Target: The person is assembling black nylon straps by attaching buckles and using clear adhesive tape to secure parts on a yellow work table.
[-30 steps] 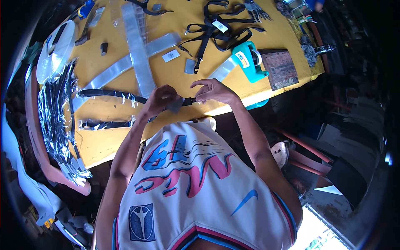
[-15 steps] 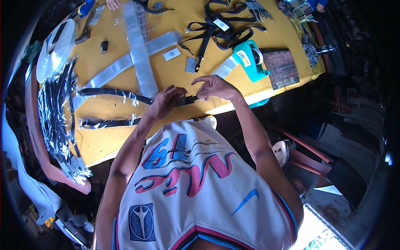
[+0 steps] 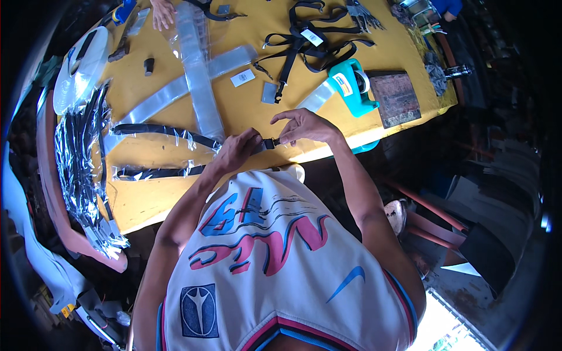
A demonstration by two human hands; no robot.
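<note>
My left hand is closed around a black strap near the table's front edge. A small dark clip sits on the strap's end, between my two hands. At that clip, the thumb and a bent finger of my right hand pinch the end, while its index finger stretches out above. Left of my left hand, the strap seems to run on inside a clear plastic sleeve. A second sleeved black strap lies nearer to me.
Clear plastic sleeves lie crossed on the yellow table. Beyond are black harness straps, a teal tape dispenser and a dark slab. Left are bundled wrapped straps. Another person's hand rests at the far edge.
My left hand has closed further and shifted slightly toward the clip, so less strap shows between my hands. The other person's hand has come further over the table.
</note>
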